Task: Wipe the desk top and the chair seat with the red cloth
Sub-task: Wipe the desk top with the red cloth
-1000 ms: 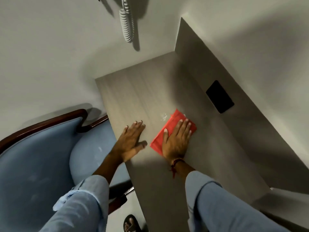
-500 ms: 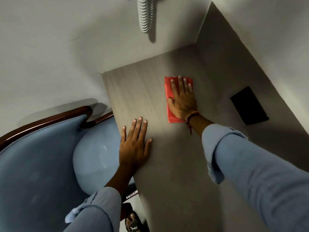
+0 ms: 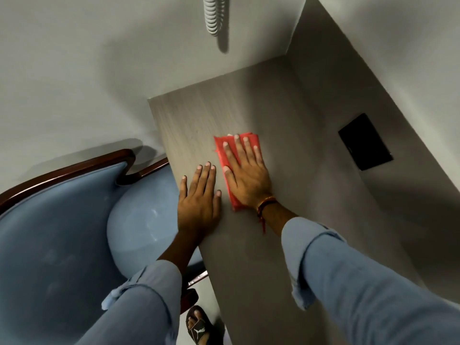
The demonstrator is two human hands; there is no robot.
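Grey desk top (image 3: 286,195): right hand (image 3: 246,178), fingers spread flat, pins the red cloth (image 3: 227,170), lengthwise beneath its fingers; left hand (image 3: 199,202) splayed alongside.

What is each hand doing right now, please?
Left hand: open, flat on the desk top, holding nothing.
Right hand: open, fingers spread, pressing the red cloth flat on the desk top.

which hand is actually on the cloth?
The right hand, the one with the thread bracelet, lies flat on the red cloth. The left hand rests on bare desk top beside it.
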